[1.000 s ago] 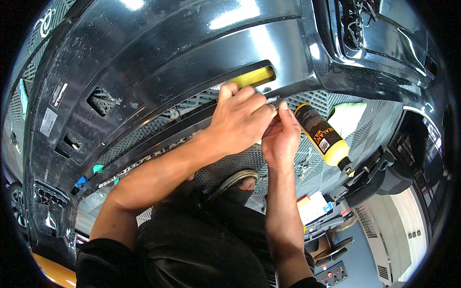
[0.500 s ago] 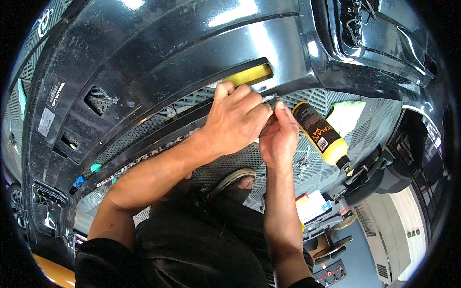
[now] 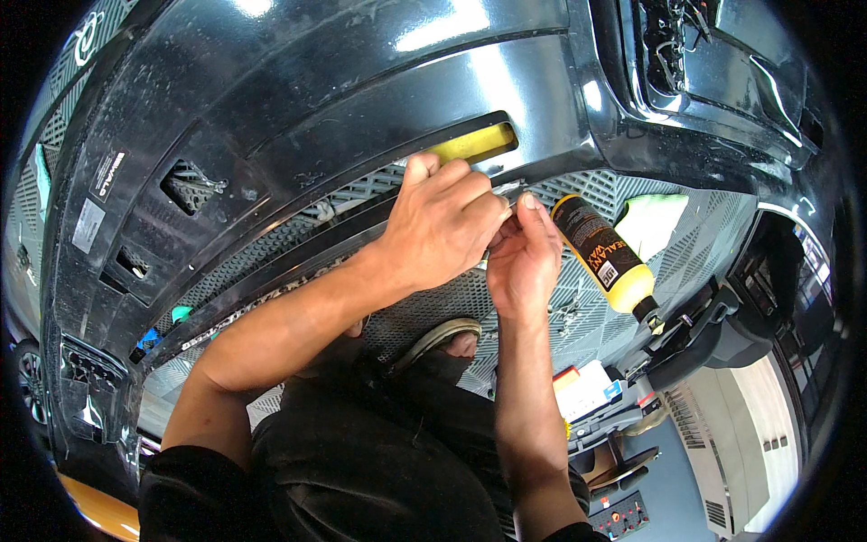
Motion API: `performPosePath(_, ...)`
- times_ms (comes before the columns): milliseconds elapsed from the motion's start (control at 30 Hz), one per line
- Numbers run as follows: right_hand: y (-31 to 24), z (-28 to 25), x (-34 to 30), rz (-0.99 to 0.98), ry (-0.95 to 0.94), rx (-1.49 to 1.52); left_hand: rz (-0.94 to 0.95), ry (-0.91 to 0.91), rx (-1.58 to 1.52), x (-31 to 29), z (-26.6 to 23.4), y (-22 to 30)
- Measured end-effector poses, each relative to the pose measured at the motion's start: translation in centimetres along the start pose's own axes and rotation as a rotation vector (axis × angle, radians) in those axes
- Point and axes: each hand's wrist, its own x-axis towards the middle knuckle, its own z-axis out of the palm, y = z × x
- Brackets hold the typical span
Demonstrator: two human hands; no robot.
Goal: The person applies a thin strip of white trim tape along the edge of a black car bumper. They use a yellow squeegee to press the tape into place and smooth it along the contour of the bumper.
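A large black car bumper [image 3: 298, 126] arches in front of me, with long openings along it. A narrow black trim strip [image 3: 307, 237] runs along its near edge. My left hand [image 3: 447, 221] is closed over the right end of this strip, knuckles up; its fingertips are hidden. Close against it, my right hand [image 3: 524, 257] is turned palm up, its thumb and curled fingers pinching the strip's end. Through the slot just beyond my left hand, something yellow [image 3: 474, 143] shows. Right of my hands lies a yellow squeeze bottle [image 3: 628, 287] with a dark label.
Grey grid tiles [image 3: 578, 303] cover the floor, and a pale green cloth [image 3: 655, 219] rests on them past the bottle. My shoe [image 3: 442, 339] is below my hands. A wheeled chair [image 3: 731, 334] and a beige cabinet [image 3: 722, 452] stand at lower right.
My hands keep almost the same place and grip on the strip. Only a slight shift of the whole view shows; the bottle and cloth lie as before.
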Motion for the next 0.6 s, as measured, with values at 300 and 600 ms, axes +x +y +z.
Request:
performPosePath(300,0.7,-0.4,0.1,-0.035,0.018,0.017,-0.034,-0.018,0.024,0.1,-0.1,0.3)
performPosePath(600,0.5,-0.3,-0.1,-0.01,0.043,-0.033,-0.084,0.002,0.106,0.2,-0.7,1.2)
